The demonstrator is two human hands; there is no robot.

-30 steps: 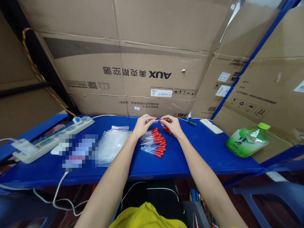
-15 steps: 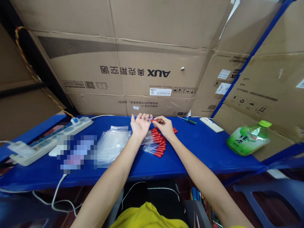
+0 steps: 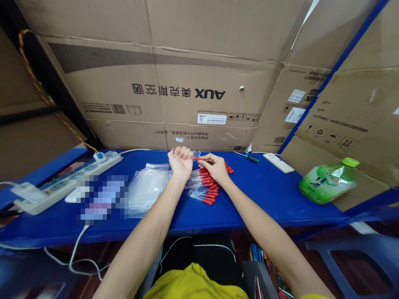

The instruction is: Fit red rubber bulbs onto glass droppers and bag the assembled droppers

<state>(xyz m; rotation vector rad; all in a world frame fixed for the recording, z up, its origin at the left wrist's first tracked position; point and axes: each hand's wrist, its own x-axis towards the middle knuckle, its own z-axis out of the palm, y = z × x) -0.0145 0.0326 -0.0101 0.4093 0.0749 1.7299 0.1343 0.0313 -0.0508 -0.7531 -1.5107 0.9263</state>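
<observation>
My left hand [image 3: 180, 161] is turned palm up with its fingers curled shut around clear tubes held in the fist. My right hand [image 3: 215, 167] pinches a clear dropper by its red bulb [image 3: 198, 158], the bulb end pointing at the left fist. Both hands hover over a row of clear droppers with red bulbs [image 3: 208, 188] lying on the blue table [image 3: 255, 195]. A few loose red bulbs [image 3: 230, 168] lie just right of my right hand.
A stack of clear plastic bags [image 3: 146, 189] lies left of the droppers. A white power strip [image 3: 67, 178] sits far left. A green screwdriver [image 3: 251, 158], a white flat device [image 3: 278, 162] and a green bottle [image 3: 327, 182] lie right. Cardboard boxes [image 3: 174, 91] wall the back.
My left hand has rolled palm up and closed into a fist. My right hand moved left, bringing the red-bulbed dropper up to the fist.
</observation>
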